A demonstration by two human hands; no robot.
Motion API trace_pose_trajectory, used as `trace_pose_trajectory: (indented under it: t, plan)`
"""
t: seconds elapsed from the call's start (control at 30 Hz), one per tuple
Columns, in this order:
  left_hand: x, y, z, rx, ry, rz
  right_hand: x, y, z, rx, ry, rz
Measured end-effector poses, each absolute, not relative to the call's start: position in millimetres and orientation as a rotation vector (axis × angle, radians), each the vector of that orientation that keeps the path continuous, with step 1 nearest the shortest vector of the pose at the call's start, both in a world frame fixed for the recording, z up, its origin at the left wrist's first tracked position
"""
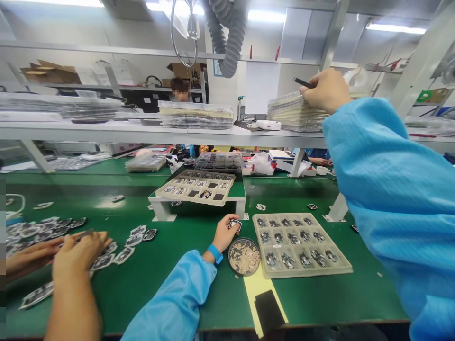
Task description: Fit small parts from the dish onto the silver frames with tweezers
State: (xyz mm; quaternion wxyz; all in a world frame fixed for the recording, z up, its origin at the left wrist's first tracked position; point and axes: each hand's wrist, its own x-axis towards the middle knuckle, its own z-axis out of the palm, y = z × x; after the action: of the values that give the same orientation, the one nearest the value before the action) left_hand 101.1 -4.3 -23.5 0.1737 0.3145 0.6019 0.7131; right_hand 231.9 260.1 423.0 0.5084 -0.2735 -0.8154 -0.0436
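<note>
My left hand (224,233), in a blue sleeve and wristband, pinches a small frame-shaped part (234,224) with a black and white rim. Just below it sits a round dark dish (243,256) filled with tiny beige pieces. High on the right, my right hand (329,90) is closed on a slim black stick (303,83), held in front of a stack of trays (295,113) on the shelf. A cream compartment tray (302,273) with small metallic parts in its pockets lies right of the dish.
A co-worker's hands (76,253) handle parts at the left, among scattered white-rimmed pieces (124,255). A small stand (161,208) carries a tilted tray (195,187). Yellow paper with a black sheet (270,312) lies at the front edge. The shelf (142,131) crosses above the bench.
</note>
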Motion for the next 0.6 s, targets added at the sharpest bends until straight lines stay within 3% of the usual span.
trace_pose_trajectory:
  t: [0.17,0.3,0.4,0.6]
  plan:
    - [103,-6,-20,0.892,1.710,2.008,241,253,418,-0.644,-1.951,-0.158]
    - [108,-7,-16,0.838,1.717,1.947,266,232,373,-0.508,-1.854,-0.192]
    - [113,-6,-15,0.790,1.716,1.893,287,210,296,-0.392,-1.963,-0.111]
    - [126,-6,-9,0.735,1.732,1.823,293,186,93,-0.423,-2.575,0.430]
